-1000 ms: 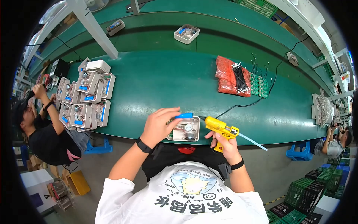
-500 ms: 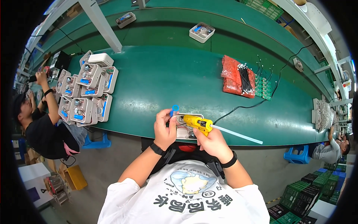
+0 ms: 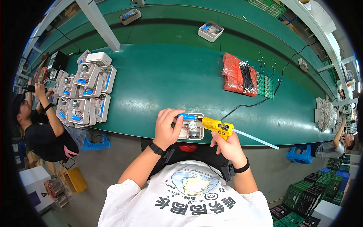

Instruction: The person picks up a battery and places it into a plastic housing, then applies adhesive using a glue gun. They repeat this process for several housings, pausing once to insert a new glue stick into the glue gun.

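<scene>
A white plastic housing [image 3: 196,134] lies at the green bench's near edge, with a round part and wires inside. My left hand [image 3: 168,126] curls over its left side, fingers closed on the end of a blue cylindrical battery [image 3: 188,117]. That battery lies flat along the housing's far wall. In my right hand [image 3: 228,145] is a yellow hot glue gun [image 3: 218,126], gripped by its handle. Its nozzle points left at the housing's far right corner, near the battery. A translucent glue stick [image 3: 257,139] sticks out of its back end.
Stacked white housings with blue batteries [image 3: 87,92] stand on the left. A red bubble-wrap bag [image 3: 234,81] with black cables [image 3: 247,77] lies beside green circuit boards [image 3: 266,87]. A black cord [image 3: 245,106] crosses the bench. On the far belt sits another housing [image 3: 210,31]. Co-workers sit left and right.
The battery has gone from upright in my left fingers to lying flat in the housing. My right hand and the glue gun have shifted right. The far-belt housings have moved right.
</scene>
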The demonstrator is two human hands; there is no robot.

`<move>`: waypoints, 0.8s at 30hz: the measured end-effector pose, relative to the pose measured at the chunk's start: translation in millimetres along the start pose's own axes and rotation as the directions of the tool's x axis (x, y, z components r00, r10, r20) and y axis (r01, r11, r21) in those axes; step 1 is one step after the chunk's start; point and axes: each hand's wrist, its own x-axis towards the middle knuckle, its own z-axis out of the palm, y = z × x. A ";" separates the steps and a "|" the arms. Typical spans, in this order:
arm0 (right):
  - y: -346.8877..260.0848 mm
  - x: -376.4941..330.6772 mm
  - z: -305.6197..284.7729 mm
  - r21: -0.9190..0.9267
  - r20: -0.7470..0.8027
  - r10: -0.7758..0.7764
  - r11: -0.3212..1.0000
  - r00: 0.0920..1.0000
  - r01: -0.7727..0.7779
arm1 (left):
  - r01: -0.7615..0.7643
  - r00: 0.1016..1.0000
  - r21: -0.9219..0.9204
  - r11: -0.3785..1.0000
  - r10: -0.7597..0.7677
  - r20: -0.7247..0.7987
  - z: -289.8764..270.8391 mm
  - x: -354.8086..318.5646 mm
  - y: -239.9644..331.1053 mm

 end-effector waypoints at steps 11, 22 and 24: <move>11.8 -3.2 1.5 -0.138 -0.033 -0.007 0.990 0.999 0.003 | 0.025 0.999 0.006 1.000 -0.025 0.036 1.1 -0.8 -0.9; 4.9 -7.6 3.8 -0.066 -0.059 -0.051 0.997 0.997 0.047 | 0.020 1.000 0.021 1.000 -0.020 0.006 2.3 1.7 4.4; 6.6 -5.7 3.9 -0.086 -0.061 -0.057 0.995 0.996 0.052 | 0.034 0.999 0.012 0.999 -0.034 -0.008 2.9 1.8 4.9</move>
